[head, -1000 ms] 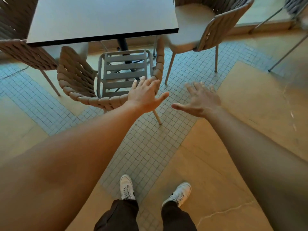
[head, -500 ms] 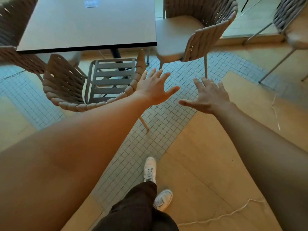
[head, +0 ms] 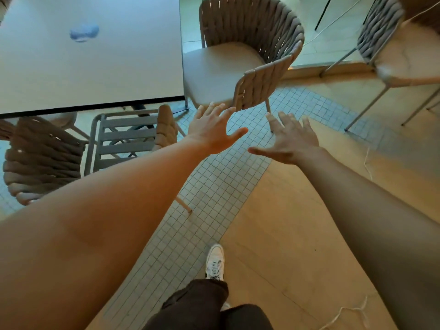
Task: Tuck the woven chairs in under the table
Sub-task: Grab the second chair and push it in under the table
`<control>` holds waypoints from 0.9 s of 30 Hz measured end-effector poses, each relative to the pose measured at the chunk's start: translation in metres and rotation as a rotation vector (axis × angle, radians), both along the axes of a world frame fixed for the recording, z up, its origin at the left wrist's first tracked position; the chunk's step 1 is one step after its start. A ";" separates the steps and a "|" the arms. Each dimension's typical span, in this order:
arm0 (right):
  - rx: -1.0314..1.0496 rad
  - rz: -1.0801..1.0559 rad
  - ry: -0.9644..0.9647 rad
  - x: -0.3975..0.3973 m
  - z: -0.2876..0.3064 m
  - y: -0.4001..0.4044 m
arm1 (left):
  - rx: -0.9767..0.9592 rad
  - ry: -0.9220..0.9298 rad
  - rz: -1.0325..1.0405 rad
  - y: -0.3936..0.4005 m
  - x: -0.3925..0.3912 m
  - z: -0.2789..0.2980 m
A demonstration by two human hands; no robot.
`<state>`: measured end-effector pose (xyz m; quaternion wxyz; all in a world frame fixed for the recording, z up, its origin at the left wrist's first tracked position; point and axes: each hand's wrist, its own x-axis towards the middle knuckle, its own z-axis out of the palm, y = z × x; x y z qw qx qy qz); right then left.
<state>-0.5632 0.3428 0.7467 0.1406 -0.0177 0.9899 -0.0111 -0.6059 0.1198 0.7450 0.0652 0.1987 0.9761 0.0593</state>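
Note:
A woven chair with a cushioned seat (head: 252,55) stands at the right side of the pale table (head: 95,63), turned partly away from it. My left hand (head: 212,132) is open, its fingertips just short of that chair's near arm. My right hand (head: 290,141) is open too, spread below the chair's front leg and touching nothing. A second woven chair with a slatted seat (head: 47,153) sits at the table's near edge, its front under the tabletop, partly hidden by my left forearm.
Another woven chair (head: 390,48) stands at the far right. A thin cord (head: 350,310) lies on the tan floor at the lower right. A band of small tiles (head: 209,198) runs across the floor. My feet are at the bottom centre.
I have stepped right and forward. Both hands left the slatted chair's side and now reach toward the cushioned chair, which has come closer in view.

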 end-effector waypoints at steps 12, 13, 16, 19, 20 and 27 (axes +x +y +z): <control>-0.046 0.070 0.049 -0.103 0.004 0.093 | -0.030 0.004 0.023 0.087 -0.092 -0.003; -0.043 0.085 0.045 -0.110 0.004 0.103 | -0.034 0.009 0.032 0.097 -0.098 -0.003; -0.040 0.141 0.034 -0.136 0.006 0.135 | -0.038 0.033 0.093 0.127 -0.114 -0.003; -0.047 0.204 0.032 -0.161 0.012 0.171 | -0.047 0.022 0.159 0.161 -0.127 -0.001; -0.042 0.222 0.031 -0.167 0.014 0.182 | -0.055 0.024 0.167 0.172 -0.129 -0.001; -0.022 0.320 0.046 -0.222 0.025 0.251 | -0.045 0.043 0.247 0.236 -0.153 0.003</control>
